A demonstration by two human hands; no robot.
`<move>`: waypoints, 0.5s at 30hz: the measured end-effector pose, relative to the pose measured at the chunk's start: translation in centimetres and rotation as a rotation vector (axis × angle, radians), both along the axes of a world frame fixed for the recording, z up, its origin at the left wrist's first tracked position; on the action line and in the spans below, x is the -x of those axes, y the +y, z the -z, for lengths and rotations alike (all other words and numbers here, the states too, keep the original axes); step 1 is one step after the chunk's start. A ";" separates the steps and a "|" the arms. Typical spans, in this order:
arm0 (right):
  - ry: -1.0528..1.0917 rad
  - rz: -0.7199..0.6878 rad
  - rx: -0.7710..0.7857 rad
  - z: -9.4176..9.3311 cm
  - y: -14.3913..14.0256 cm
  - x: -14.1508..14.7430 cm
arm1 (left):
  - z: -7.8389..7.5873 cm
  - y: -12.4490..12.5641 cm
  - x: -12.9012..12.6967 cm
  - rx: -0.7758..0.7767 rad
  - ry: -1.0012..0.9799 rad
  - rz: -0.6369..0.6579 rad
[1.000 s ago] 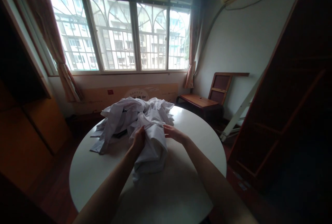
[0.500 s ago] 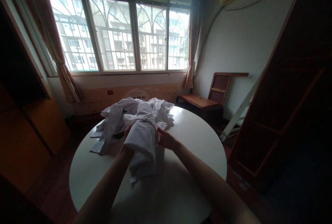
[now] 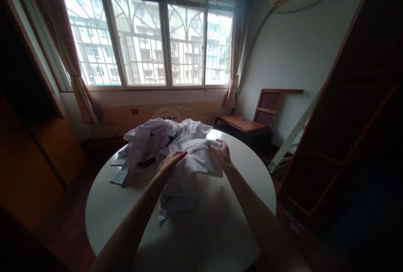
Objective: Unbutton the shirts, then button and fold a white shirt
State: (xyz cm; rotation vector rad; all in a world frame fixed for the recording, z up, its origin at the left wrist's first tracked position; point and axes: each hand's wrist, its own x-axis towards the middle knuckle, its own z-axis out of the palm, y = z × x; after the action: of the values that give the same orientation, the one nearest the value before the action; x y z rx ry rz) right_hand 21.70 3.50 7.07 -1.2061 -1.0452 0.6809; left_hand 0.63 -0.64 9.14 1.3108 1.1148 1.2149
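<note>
Both hands grip a white cloth garment (image 3: pixel 198 165), perhaps a shirt, raised partly above the round white table (image 3: pixel 226 221). My left hand (image 3: pixel 174 160) pinches its left side, fingers closed on the fabric. At the right end, my right hand (image 3: pixel 221 152) is closed on the cloth near what looks like a seam or band. The garment's lower part hangs down and rests on the tabletop between my forearms. Just behind it lies a heap of white garments (image 3: pixel 138 142) with some dark patches; where the held piece ends and the heap begins is hard to see.
A low wooden bench (image 3: pixel 244 124) stands beyond the table at the right. A large dark wooden panel (image 3: pixel 330 150) leans on the right, near a white folded frame (image 3: pixel 288 150). Cabinets (image 3: pixel 53 150) stand at the left, and a long cardboard box (image 3: pixel 122 116) lies under the window.
The held garment has been turned and spread sideways. My right hand moved up and right with its end; my left hand came from behind the cloth into sight on its left side.
</note>
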 end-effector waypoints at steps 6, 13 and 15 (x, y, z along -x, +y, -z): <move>-0.489 0.145 0.105 0.0 -0.9 -0.7 | 0.3 -0.4 -0.3 -0.118 0.448 -0.050; -0.923 0.039 -0.264 0.1 -1.1 1.1 | 2.0 0.7 -0.5 -0.257 0.579 -0.037; -0.914 -0.190 -0.400 0.2 -1.1 2.0 | 2.4 1.1 -0.4 -0.259 0.576 -0.047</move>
State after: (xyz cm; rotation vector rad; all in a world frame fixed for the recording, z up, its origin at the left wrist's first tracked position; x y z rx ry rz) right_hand 19.73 2.41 6.90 -1.0650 -1.9638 0.0007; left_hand 1.01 0.43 6.71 1.9196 1.4247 1.0650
